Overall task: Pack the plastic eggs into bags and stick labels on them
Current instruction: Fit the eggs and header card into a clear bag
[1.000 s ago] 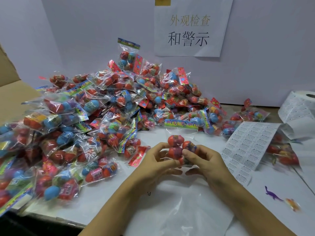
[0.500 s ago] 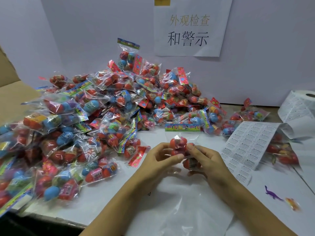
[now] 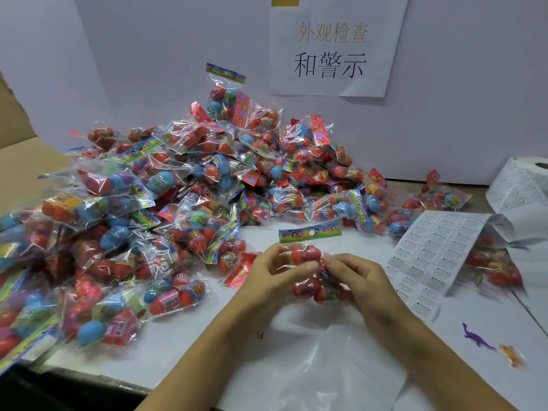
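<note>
Near the middle of the white worktop (image 3: 184, 345), both hands hold one clear bag (image 3: 314, 271) of red plastic eggs (image 3: 305, 253). The left hand (image 3: 267, 280) curls its fingers round the bag's left side, thumb across the front just beneath the upper egg; the right hand (image 3: 361, 280) pinches the bag's right side with bent fingertips. The bag's multicoloured printed header strip (image 3: 310, 231) stands up above the hands; its print is too small to read. A large heap of filled bags (image 3: 184, 185), holding red and blue eggs, covers the worktop's left half and runs to the far edge against the wall. Toward the right edge lies a sheet of small printed labels (image 3: 430, 250), text illegible, partly over another filled bag (image 3: 495, 265); a label roll (image 3: 522, 185) sits at the far right corner. Near the right front edge lie a purple toy dinosaur (image 3: 476, 338) and, just beside it, an orange toy (image 3: 511, 355), blurred. A paper notice (image 3: 335, 46) on the wall reads "外观检查 和警示". A cardboard box flap (image 3: 17, 149) stands at the far left.
</note>
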A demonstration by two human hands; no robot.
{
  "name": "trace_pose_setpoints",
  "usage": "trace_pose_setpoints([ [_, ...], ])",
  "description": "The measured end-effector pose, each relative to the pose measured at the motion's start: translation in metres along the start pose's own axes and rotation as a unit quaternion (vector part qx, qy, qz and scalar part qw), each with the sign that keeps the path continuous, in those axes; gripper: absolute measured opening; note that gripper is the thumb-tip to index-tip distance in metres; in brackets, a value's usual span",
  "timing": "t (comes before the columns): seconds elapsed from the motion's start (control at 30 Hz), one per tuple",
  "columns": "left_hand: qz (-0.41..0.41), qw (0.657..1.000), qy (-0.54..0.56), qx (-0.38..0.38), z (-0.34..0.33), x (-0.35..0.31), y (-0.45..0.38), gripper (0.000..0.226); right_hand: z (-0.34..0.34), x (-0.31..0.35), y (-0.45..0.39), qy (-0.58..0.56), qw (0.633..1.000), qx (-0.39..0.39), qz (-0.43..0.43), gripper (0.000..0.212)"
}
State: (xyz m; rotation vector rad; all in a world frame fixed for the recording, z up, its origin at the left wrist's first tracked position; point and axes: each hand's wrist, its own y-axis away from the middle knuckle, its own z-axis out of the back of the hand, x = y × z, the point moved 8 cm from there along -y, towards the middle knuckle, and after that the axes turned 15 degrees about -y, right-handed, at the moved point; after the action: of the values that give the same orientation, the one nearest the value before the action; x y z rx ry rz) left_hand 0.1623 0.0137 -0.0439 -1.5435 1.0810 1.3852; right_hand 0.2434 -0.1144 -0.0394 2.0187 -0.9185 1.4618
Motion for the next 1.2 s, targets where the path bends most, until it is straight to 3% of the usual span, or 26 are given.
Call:
trace_pose_setpoints([
  [0.27, 0.000, 0.997, -0.041, -0.066, 0.014, -0.001, -0.001, 0.008, -0.007, -0.004, 0.002, 0.042, 0.999, 0.028, -0.005, 0.037],
  [0.53, -0.016, 0.995, -0.073, -0.062, 0.014, -0.003, 0.000, 0.021, -0.007, -0.001, 0.003, 0.022, 1.000, 0.019, 0.001, 0.039],
  [0.7, 0.023, 0.997, -0.057, -0.036, 0.007, -0.001, 0.001, 0.025, -0.002, 0.000, 0.002, -0.004, 1.000, -0.017, 0.010, 0.041],
  [0.9, 0.058, 0.996, -0.042, -0.047, 0.009, 0.001, 0.002, 0.012, -0.001, -0.001, 0.001, 0.003, 1.000, -0.022, 0.018, 0.044],
  [1.2, 0.068, 0.996, -0.019, -0.057, 0.008, 0.001, 0.001, 0.020, 0.003, 0.002, 0.001, -0.065, 0.996, -0.058, 0.012, 0.039],
])
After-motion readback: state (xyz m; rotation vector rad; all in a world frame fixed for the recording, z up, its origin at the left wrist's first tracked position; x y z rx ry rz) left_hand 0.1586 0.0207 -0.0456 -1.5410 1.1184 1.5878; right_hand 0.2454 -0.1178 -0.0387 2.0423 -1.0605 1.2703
